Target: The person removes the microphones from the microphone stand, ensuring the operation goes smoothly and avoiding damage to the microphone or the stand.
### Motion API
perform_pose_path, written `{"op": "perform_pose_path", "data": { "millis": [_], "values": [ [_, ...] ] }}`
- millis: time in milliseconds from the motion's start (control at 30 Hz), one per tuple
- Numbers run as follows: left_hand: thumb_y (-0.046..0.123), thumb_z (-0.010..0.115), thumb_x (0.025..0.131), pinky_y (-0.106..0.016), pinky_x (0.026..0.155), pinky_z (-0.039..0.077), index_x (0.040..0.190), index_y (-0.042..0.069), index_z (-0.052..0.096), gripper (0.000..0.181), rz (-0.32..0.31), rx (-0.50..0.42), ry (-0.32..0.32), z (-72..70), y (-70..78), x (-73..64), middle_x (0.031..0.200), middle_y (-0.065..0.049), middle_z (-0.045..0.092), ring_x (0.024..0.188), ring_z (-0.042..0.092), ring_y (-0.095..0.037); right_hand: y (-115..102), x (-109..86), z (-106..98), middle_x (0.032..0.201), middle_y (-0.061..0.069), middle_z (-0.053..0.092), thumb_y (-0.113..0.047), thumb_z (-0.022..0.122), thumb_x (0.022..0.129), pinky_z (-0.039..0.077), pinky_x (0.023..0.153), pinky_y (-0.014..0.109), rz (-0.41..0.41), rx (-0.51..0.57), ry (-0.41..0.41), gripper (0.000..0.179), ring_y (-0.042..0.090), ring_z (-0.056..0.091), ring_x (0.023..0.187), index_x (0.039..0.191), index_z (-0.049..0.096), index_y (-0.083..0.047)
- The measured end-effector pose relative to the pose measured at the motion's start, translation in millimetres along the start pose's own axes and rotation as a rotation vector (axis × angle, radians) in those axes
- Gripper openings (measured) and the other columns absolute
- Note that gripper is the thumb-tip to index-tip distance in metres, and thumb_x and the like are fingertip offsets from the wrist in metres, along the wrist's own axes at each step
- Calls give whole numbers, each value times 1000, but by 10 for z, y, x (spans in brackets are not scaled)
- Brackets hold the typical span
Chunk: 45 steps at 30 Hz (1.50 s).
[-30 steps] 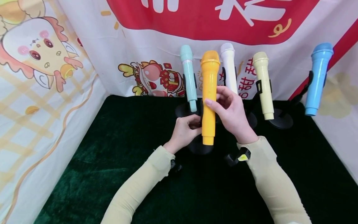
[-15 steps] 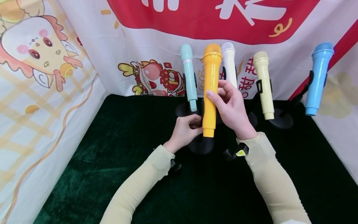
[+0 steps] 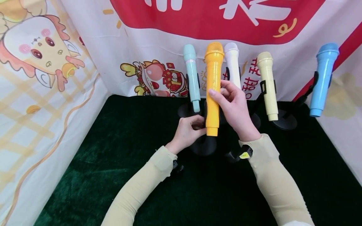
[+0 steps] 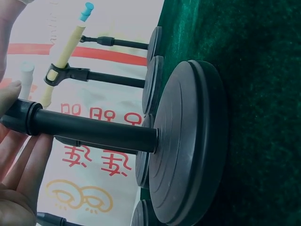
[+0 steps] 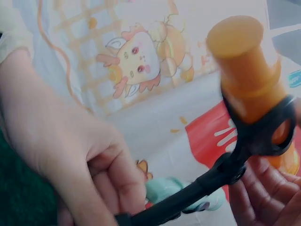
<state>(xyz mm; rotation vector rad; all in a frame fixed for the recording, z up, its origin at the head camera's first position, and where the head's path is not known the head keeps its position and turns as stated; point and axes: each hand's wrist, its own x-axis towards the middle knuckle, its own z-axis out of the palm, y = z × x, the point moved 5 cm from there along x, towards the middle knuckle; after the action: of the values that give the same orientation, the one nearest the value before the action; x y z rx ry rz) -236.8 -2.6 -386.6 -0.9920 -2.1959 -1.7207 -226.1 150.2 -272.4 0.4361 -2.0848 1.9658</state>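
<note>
In the head view, my right hand (image 3: 236,110) grips an orange microphone (image 3: 213,75) by its middle, thumb across the front. The right wrist view shows this microphone's lower end (image 5: 237,61) seated in a black forked clip (image 5: 261,134). Below it, my left hand (image 3: 185,133) holds the upper part of the black stand. Seen from the left wrist, its fingers (image 4: 35,162) curl around the collar at the top of the pole (image 4: 94,127). The round stand base (image 4: 176,141) rests on the dark green cloth.
Behind stand a mint microphone (image 3: 192,78), a white microphone (image 3: 232,64), a cream microphone (image 3: 267,88) and a blue microphone (image 3: 323,78), each on a black stand. A printed cloth backdrop (image 3: 158,40) rises behind the green cloth (image 3: 113,157), with another printed sheet (image 3: 36,125) at left.
The orange microphone and my right hand have moved up and slightly right, mostly in the first half second. My left hand stays at the stand.
</note>
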Motion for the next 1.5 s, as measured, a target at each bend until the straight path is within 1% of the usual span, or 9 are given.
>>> {"op": "perform_pose_path", "data": {
  "millis": [133, 267, 367, 467, 567, 733, 1000, 1267, 1500],
  "values": [
    [2, 80, 88, -28, 76, 60, 102, 5, 73, 16, -4, -5, -2, 4, 5, 0, 99, -4, 75, 83, 71, -7, -37, -40, -2, 105, 13, 69, -24, 73, 97, 55, 84, 28, 53, -12, -21, 45, 28, 61, 91, 136, 59, -5],
    [2, 80, 88, -28, 76, 60, 102, 5, 73, 16, 3, -8, 1, 5, 2, -3, 99, -4, 75, 84, 71, -7, -66, -86, 0, 114, 14, 68, -20, 77, 94, 54, 88, 28, 92, -6, -68, 54, 30, 61, 98, 142, 56, -9],
    [2, 80, 88, -28, 76, 61, 102, 5, 73, 16, 6, -11, -1, 8, -5, -3, 99, -4, 75, 84, 71, -6, -88, -127, -12, 122, 13, 66, -18, 78, 92, 53, 93, 28, 115, -10, -99, 62, 29, 61, 105, 148, 51, -12],
    [2, 80, 88, -28, 77, 60, 103, 5, 73, 16, 4, -13, -3, 11, -10, -4, 100, -3, 75, 84, 71, -7, -115, -172, -33, 127, 13, 64, -16, 79, 91, 51, 98, 28, 128, -21, -119, 67, 29, 61, 111, 151, 48, -14],
    [3, 80, 88, -28, 77, 60, 103, 5, 73, 16, 4, -12, -3, 9, -12, -5, 100, -3, 75, 84, 71, -7, -129, -210, -51, 128, 14, 63, -14, 80, 91, 50, 100, 28, 140, -17, -131, 70, 28, 61, 113, 152, 46, -14],
    [2, 80, 88, -28, 76, 60, 102, 4, 73, 16, 3, -17, 0, 1, -6, -10, 99, -4, 75, 84, 71, -8, -110, -241, -61, 125, 15, 63, -14, 79, 91, 51, 98, 28, 155, -10, -135, 68, 29, 61, 110, 151, 47, -11],
    [3, 80, 88, -28, 76, 60, 102, 5, 73, 16, 5, -18, 1, -1, 0, -12, 99, -4, 75, 84, 71, -8, -78, -219, -56, 121, 15, 66, -13, 79, 91, 52, 98, 27, 110, -13, -139, 65, 28, 63, 107, 149, 49, -8],
    [3, 80, 88, -28, 76, 60, 102, 5, 73, 16, -5, -10, 13, 6, -21, -10, 99, -3, 75, 84, 71, -8, -42, -189, -44, 118, 15, 67, -12, 80, 90, 52, 97, 29, 62, 67, -129, 63, 27, 64, 105, 146, 52, -5],
    [4, 81, 88, -28, 76, 61, 102, 6, 73, 16, 11, -1, 18, 6, -10, -6, 99, -3, 75, 83, 71, -7, -19, -156, -34, 115, 17, 66, -7, 78, 90, 54, 94, 30, -2, 71, -134, 58, 28, 65, 101, 142, 54, -4]
  ]
}}
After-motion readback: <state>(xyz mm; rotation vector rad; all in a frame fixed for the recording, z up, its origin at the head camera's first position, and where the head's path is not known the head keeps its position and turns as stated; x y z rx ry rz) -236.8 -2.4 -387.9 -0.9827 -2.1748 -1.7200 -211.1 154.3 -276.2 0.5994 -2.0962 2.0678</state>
